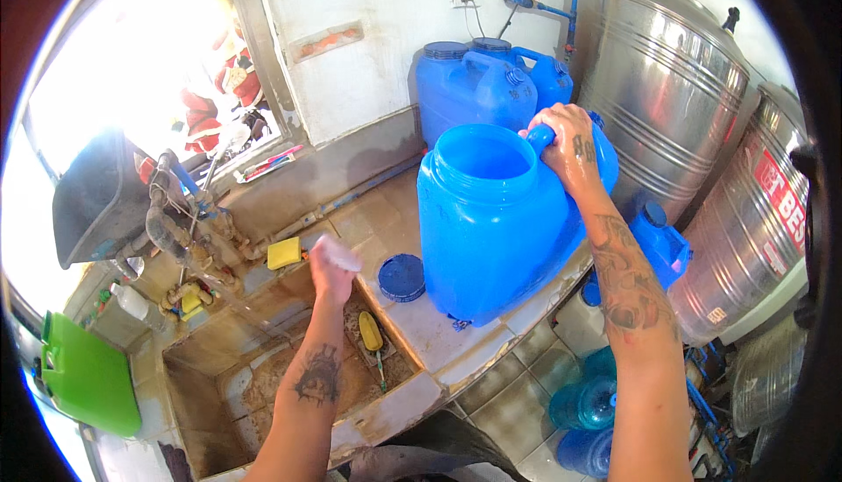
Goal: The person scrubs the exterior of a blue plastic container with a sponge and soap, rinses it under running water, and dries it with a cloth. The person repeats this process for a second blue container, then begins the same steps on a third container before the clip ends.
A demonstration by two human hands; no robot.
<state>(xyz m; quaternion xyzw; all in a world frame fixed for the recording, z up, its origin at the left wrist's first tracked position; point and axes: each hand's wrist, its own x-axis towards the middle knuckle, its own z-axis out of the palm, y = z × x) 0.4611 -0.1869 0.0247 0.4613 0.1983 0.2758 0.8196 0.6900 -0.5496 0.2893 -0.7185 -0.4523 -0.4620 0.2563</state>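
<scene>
My right hand (567, 143) grips the handle of a large blue plastic jerrycan (490, 238). The wide mouth of this container faces up without a lid, and its base is on the tiled counter. Beside its lower left side lies a dark blue screw lid (402, 277). Over the tiled sink (263, 377), near its far right corner, my left hand (329, 278) holds a pale pinkish pad (340, 254), blurred and too unclear to name. Inside the sink a yellow scrubber (370, 331) lies near a toothbrush (381, 373). A yellow sponge (284, 254) sits on the back ledge.
Two more blue jerrycans (473, 90) stand against the wall. Stainless steel tanks (664, 81) rise at the right. Several bottles and jugs, one teal (585, 403), occupy the floor. Pipes with a faucet (191, 245) and a green jerrycan (89, 373) are at the left.
</scene>
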